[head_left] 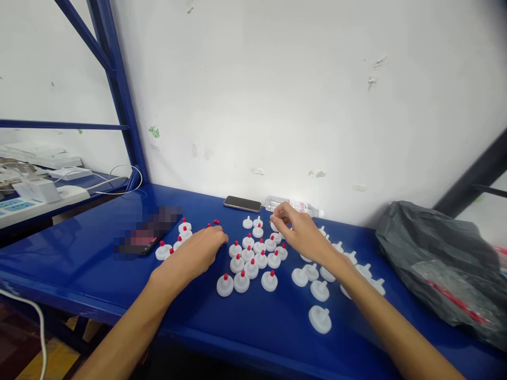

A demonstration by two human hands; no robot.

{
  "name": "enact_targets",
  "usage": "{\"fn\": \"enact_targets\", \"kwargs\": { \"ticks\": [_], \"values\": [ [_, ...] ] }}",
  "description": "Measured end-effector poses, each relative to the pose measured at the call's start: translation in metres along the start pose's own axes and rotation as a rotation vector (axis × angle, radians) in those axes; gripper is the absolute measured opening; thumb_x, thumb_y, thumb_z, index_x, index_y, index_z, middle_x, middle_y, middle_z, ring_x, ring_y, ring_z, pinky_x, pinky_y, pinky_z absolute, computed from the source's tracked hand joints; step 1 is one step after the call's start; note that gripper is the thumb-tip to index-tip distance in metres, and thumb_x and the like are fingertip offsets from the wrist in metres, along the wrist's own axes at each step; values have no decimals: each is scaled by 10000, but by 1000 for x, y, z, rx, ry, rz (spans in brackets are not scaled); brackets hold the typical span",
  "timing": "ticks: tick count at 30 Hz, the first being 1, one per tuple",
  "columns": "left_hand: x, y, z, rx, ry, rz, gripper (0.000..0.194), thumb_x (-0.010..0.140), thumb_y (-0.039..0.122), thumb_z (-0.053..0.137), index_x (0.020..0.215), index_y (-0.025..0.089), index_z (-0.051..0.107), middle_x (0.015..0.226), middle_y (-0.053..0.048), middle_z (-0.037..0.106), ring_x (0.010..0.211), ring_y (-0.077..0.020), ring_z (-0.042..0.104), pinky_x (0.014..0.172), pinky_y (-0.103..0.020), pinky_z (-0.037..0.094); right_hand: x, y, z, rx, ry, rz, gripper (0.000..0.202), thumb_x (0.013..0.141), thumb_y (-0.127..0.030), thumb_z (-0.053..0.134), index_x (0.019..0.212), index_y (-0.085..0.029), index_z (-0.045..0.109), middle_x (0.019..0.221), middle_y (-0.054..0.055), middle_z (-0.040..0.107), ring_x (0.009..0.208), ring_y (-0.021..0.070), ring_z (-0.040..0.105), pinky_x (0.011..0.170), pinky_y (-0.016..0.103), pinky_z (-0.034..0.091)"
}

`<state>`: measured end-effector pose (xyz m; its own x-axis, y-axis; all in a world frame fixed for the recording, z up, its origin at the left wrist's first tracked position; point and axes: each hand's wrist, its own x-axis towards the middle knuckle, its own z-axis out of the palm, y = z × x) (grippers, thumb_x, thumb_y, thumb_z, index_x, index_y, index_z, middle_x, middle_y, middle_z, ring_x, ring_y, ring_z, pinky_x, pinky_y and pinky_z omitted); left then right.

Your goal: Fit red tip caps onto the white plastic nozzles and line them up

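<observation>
White disc-shaped caps with narrow spouts stand in groups on the blue table. Many have a small red tip, such as this red-tipped cap [251, 268]; others are plain, like this white cap [319, 290]. My left hand [202, 245] is low over the table at the left, just in front of several loose red tips [216, 221]. Its back faces me and its fingertips are hidden. Over the far side of the groups, my right hand [295, 229] has its thumb and fingers pinched together. A white cap [273, 227] shows partly beneath those fingers; what they pinch is unclear.
A phone [242, 203] and a clear plastic bottle [293, 205] lie along the wall. Another dark phone [148, 245], partly blurred, is at the left. A grey plastic bag [435, 253] with a clear packet of red pieces [459, 301] fills the right side.
</observation>
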<state>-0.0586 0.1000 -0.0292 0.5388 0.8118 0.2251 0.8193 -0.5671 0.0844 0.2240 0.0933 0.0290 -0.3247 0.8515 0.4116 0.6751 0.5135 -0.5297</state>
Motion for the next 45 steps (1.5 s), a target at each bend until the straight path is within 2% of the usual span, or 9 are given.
{"fn": "enact_targets", "kwargs": {
  "ticks": [6,10,13,17,24,34,39,41,45],
  "values": [
    [4,-2,-1,87,-43,-9,258,903,50,477,834,194,679,923,-104,681,831,-258,670,702,-342,476,-8,-12,4,-58,28,-85,218,1043,-456,507,1020,-247,565,826,1,726,702,175,654,662,303,444],
    [5,7,-12,127,-25,-16,297,926,31,424,962,187,675,1026,-111,665,849,-253,663,661,-334,443,-12,-12,13,-225,20,-168,366,998,-573,573,1150,-242,536,883,21,739,716,204,683,635,306,455],
    [5,19,-22,48,68,0,255,1033,166,413,1064,198,664,1009,-85,683,850,-242,674,694,-340,459,-16,-14,21,-367,53,-309,386,995,-579,576,1158,-232,532,937,45,746,796,234,712,679,323,476],
    [4,36,-32,-200,211,136,240,1072,307,460,1092,208,677,1038,-50,717,919,-197,683,842,-321,484,-20,-21,27,-434,51,-390,384,994,-577,578,1124,-218,535,848,36,740,748,234,714,684,334,487],
    [-2,50,-46,-444,257,223,184,1037,267,552,999,220,726,1022,-20,712,854,-135,653,799,-256,480,-25,-29,29,-329,32,-368,368,983,-565,604,1134,-239,526,920,28,752,742,208,726,622,308,486],
    [-2,53,-47,-385,263,207,229,1054,264,494,1045,204,715,948,-25,723,805,-144,640,724,-258,456,-28,-27,37,-68,115,-325,307,964,-510,662,1094,-244,579,984,22,718,747,161,670,647,278,517],
    [-1,49,-45,-327,324,129,261,1067,365,489,992,210,686,909,-11,723,782,-152,638,720,-272,426,-24,-30,33,85,178,-360,274,964,-355,699,1215,-261,643,1138,48,759,1030,222,729,888,372,602],
    [-1,49,-43,-269,284,128,307,1089,379,416,989,209,652,899,-17,713,782,-168,640,707,-286,411,-23,-28,34,95,170,-390,384,969,-301,694,1346,-291,626,1250,52,751,1153,242,715,982,428,597],
    [-6,55,-42,-176,165,97,336,1108,339,287,945,216,554,712,10,618,621,-185,553,605,-308,324,-24,-21,38,81,159,-439,553,938,-268,736,1463,-326,573,1328,49,726,1190,260,713,1015,443,604]
  ]
}}
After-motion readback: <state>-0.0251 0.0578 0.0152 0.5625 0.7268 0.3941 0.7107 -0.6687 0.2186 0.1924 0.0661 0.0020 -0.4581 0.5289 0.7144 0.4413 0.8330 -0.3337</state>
